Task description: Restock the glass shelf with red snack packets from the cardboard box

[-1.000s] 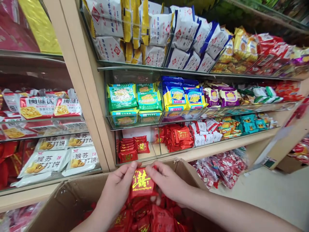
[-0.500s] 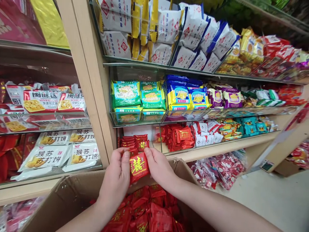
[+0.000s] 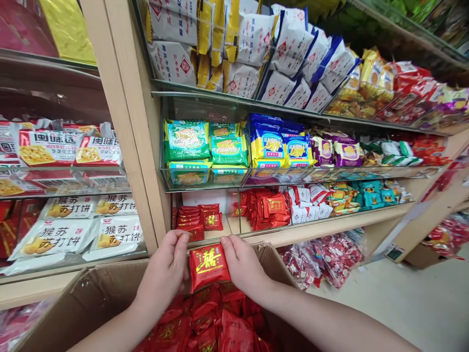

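Observation:
A red packet with gold lettering (image 3: 209, 266) is held over an open cardboard box. My right hand (image 3: 245, 266) grips it at its right edge, thumb on top. Beside the packet's left edge is my left hand (image 3: 164, 269), thumb and forefinger pinched together; whether anything is between them is hidden. Inside the box lie many similar red packets (image 3: 205, 305), partly covered by my forearms. Just beyond my hands, a small stack of the same red packets (image 3: 200, 220) sits in the left compartment of the bottom shelf.
The cardboard box (image 3: 98, 288) stands against the shelf front. Glass-fronted shelves hold green biscuit packs (image 3: 188, 141), blue-and-yellow packs (image 3: 269, 146) and white packs (image 3: 251, 39). A wooden upright (image 3: 128, 98) divides the shelving. Plastic bags of red packets (image 3: 330, 259) lie on the floor at right.
Both hands and the packet have come slightly lower and nearer. The left fingertips have drawn away from the packet's upper left edge, showing more of its face. The view has shifted slightly.

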Demonstrator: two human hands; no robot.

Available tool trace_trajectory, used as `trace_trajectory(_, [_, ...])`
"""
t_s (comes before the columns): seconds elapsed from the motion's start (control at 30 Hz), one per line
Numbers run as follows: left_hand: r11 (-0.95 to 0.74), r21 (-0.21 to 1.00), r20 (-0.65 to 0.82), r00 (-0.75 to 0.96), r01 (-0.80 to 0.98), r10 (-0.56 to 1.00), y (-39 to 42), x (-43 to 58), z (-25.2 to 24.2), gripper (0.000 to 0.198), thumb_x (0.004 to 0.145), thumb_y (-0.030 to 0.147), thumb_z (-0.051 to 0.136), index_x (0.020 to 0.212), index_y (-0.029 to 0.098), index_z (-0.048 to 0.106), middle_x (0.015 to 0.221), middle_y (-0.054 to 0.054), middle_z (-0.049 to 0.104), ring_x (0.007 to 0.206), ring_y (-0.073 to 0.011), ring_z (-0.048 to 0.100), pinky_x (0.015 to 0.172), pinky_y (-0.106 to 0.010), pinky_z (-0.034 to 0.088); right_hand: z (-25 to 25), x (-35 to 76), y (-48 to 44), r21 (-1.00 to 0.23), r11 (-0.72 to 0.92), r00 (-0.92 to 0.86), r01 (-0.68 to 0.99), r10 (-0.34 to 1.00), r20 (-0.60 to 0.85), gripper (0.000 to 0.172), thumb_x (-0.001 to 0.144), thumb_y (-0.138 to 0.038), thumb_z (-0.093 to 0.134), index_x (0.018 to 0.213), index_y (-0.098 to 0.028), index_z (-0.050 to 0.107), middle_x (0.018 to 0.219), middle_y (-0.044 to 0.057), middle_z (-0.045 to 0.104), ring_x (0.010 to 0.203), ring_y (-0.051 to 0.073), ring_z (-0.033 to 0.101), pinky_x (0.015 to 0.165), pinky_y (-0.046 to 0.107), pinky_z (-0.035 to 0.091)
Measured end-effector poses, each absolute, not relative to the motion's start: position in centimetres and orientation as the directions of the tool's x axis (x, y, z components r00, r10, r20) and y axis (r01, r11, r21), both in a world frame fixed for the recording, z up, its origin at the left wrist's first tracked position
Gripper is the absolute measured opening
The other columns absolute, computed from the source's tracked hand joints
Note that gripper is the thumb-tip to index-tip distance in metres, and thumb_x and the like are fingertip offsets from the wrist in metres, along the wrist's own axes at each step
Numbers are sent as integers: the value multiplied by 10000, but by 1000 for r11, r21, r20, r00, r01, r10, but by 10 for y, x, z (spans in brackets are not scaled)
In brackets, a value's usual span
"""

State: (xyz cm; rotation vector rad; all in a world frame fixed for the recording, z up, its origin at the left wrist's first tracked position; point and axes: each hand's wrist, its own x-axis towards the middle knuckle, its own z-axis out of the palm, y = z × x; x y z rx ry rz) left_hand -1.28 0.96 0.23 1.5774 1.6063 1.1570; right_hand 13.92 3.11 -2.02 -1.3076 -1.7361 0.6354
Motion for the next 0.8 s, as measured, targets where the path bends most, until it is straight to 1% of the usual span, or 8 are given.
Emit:
trace_trajectory(0.13, [-103, 847, 158, -62, 521, 986, 5, -11, 3, 296, 796, 499, 359, 899, 236, 448, 580, 48, 551, 528, -159, 562, 536, -278, 456, -19, 138, 31, -756, 367, -106, 541, 922, 372, 297, 861, -325, 299, 603, -196, 373, 560, -12, 436, 534, 118, 385, 532, 245, 294])
trace_trajectory(0.23, [-195, 818, 262, -48, 541, 964, 6, -10, -7, 253, 796, 442, 401, 917, 232, 472, 849, -9, 595, 813, -182, 574, 735, -309, 441, -19, 136, 27, -855, 366, -120, 368, 930, 347, 294, 853, -364, 322, 629, -188, 394, 604, -12, 461, 557, 105, 402, 538, 230, 321])
trace_trajectory(0.33, [-226, 922, 260, -70, 313, 963, 7, -7, -16, 254, 788, 440, 423, 923, 229, 464, 804, 1, 572, 746, -160, 564, 670, -281, 460, -17, 131, 20, -997, 64, -157, 36, 986, 58, 273, 841, -415, 327, 690, -197, 391, 518, -54, 408, 401, 72, 325, 403, 201, 272])
trace_trajectory(0.47, [-176, 983, 172, -77, -54, 982, 3, 0, -12, 270, 756, 440, 497, 919, 238, 421, 666, 47, 533, 518, -102, 503, 481, -209, 436, -15, 128, 13, -906, -340, -333, -250, 909, -250, 224, 850, -391, 295, 719, -216, 343, 432, -104, 300, 291, 41, 120, 314, 176, 117])
trace_trajectory(0.53, [-179, 981, 175, -66, -71, 982, 0, 1, -9, 261, 756, 424, 511, 921, 242, 424, 660, 52, 526, 532, -96, 501, 487, -192, 432, -15, 132, 13, -953, -239, -301, -187, 937, -177, 253, 845, -407, 308, 703, -206, 367, 455, -89, 332, 309, 43, 193, 327, 175, 178])
trace_trajectory(0.6, [-211, 977, 211, -20, -15, 977, -2, 0, -7, 243, 773, 409, 495, 939, 246, 424, 652, 54, 520, 568, -102, 509, 521, -191, 440, -13, 141, 14, -998, 55, -217, 21, 975, 49, 288, 830, -429, 353, 691, -189, 427, 532, -49, 421, 420, 67, 367, 420, 198, 317])
trace_trajectory(0.7, [-287, 948, 282, 59, 137, 958, -4, -3, -6, 211, 810, 378, 443, 978, 253, 412, 673, 45, 537, 594, -112, 516, 577, -209, 445, -5, 158, 18, -854, 426, -320, 298, 888, 331, 237, 765, -409, 503, 831, -184, 536, 818, 15, 551, 729, 119, 499, 659, 246, 397])
trace_trajectory(0.8, [-347, 897, 329, 110, 273, 938, -7, -5, -9, 186, 830, 343, 406, 993, 254, 409, 753, 24, 563, 686, -126, 543, 671, -227, 435, 7, 171, 23, -806, 473, -633, 355, 757, 166, 385, 661, -405, 630, 987, -221, 543, 917, 6, 572, 783, 138, 521, 665, 241, 403])
